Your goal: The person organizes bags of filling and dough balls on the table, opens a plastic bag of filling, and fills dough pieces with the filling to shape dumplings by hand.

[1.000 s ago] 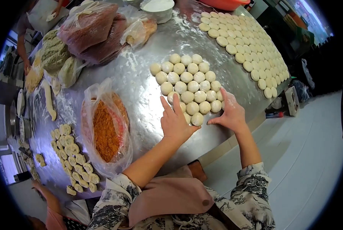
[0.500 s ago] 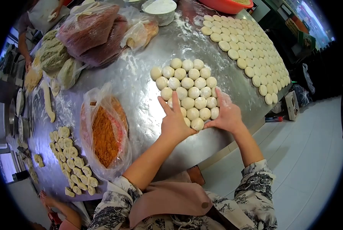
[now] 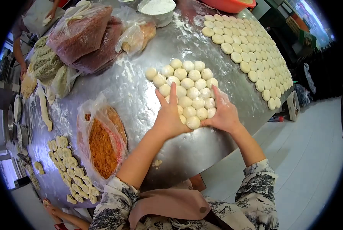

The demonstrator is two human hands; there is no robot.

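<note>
A tight cluster of round, flour-dusted dough balls (image 3: pixel 187 83) lies on the steel table in front of me. My left hand (image 3: pixel 170 117) rests against its near left side, thumb and fingers spread, with two fingers reaching up along the balls. On the right side, my right hand (image 3: pixel 223 110) is also spread, its index finger stretched along the outer balls. Both thumbs point inward to the nearest dough ball (image 3: pixel 193 122). One dough ball (image 3: pixel 151 73) sits at the far left corner of the cluster, slightly apart. Neither hand closes round a single ball.
Rows of flattened dough rounds (image 3: pixel 252 57) cover the table's right side. Left of me are an open bag of orange-brown filling (image 3: pixel 102 149) and twisted dough pieces (image 3: pixel 73 168). Wrapped reddish dough (image 3: pixel 81 38), a flour bowl (image 3: pixel 156 11) and a red basin (image 3: pixel 229 5) stand behind. Other people's hands (image 3: pixel 50 209) show at left.
The view has shifted a little. Against the table, my hands and the cluster have slid slightly away from me. The far left ball now stands further out from the others.
</note>
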